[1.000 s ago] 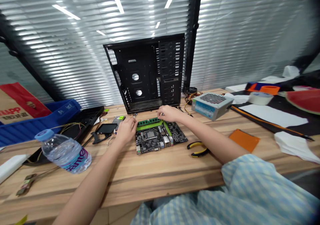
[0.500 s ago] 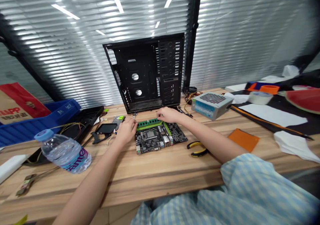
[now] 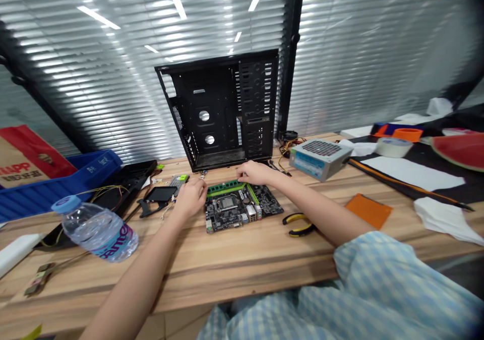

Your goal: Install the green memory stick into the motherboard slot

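A black motherboard [image 3: 242, 209] lies flat on the wooden table [image 3: 234, 264] in front of an open black computer case [image 3: 223, 111]. A green memory stick [image 3: 226, 185] stands along the board's far edge. My left hand [image 3: 192, 197] is closed on the stick's left end, its fingers curled at the board's corner. At the stick's right end my right hand [image 3: 254, 173] presses down with bent fingers. Both hands pinch or push on the same stick.
A water bottle [image 3: 96, 230] lies on its side at the left, near a blue bin [image 3: 56, 184] and a black tray with wires. Yellow-handled pliers [image 3: 298, 224], an orange pad [image 3: 368, 210] and a grey power supply [image 3: 321, 157] sit at the right.
Almost nothing has moved. Both hands stay on the ends of the memory stick; the right hand has shifted very slightly.
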{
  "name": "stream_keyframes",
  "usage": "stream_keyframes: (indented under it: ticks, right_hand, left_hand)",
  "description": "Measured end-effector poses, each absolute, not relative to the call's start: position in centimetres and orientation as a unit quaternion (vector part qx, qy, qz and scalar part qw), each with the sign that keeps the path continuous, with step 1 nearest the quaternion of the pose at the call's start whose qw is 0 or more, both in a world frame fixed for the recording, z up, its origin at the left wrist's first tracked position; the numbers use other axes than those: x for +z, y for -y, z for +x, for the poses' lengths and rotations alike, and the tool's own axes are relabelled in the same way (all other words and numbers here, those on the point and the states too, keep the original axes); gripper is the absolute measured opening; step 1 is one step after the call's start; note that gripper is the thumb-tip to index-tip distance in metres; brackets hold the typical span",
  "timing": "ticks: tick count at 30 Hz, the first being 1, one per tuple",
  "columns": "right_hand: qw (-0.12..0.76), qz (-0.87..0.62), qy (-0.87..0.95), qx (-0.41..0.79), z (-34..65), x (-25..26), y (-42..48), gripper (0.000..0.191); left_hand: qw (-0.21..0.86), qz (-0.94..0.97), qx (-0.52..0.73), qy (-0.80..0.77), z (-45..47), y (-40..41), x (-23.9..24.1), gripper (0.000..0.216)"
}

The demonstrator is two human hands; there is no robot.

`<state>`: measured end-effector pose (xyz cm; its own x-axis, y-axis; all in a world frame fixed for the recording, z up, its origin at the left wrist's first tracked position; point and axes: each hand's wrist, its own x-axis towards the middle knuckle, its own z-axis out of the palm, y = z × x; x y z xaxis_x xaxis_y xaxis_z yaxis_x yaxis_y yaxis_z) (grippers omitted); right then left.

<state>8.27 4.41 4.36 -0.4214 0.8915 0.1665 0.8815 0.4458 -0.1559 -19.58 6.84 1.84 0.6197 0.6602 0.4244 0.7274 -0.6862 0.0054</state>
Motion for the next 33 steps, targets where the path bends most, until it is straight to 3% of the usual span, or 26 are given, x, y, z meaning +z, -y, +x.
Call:
stream_keyframes:
  ticks: [10, 21, 33]
  right_hand:
    - [0.114, -0.503, 0.856, 0.022, 8.2, 4.7, -4.4, 0.012]
    - [0.1, -0.482, 0.87, 0.031, 8.1, 3.4, -5.0, 0.011]
    - [0.107, -0.481, 0.869, 0.037, 8.6, 3.2, -5.5, 0.012]
  left_hand:
    - [0.062, -0.908, -0.244, 0.334, -19.9, -7.0, 2.0, 0.016]
    - [0.145, -0.912, -0.163, 0.349, -19.6, -6.7, 1.8, 0.021]
    - [0.127, -0.913, -0.16, 0.353, -19.7, -6.6, 2.0, 0.017]
